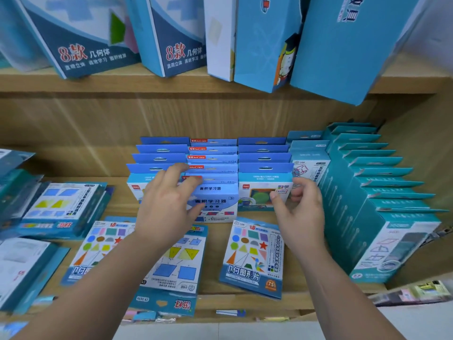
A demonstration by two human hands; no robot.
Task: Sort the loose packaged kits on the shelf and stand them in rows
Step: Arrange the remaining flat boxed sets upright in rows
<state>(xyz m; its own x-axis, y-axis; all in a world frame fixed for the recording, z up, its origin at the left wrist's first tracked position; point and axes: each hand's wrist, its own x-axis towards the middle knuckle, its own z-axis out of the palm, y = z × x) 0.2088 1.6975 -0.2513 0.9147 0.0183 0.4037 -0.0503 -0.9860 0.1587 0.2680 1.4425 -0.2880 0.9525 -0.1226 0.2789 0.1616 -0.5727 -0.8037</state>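
Bare wooden shelf (pixel 217 261): open lane between flat shape-card packs (pixel 255 253). Blue-white kit rows (pixel 213 168) block behind, teal boxes (pixel 382 192) rightward.
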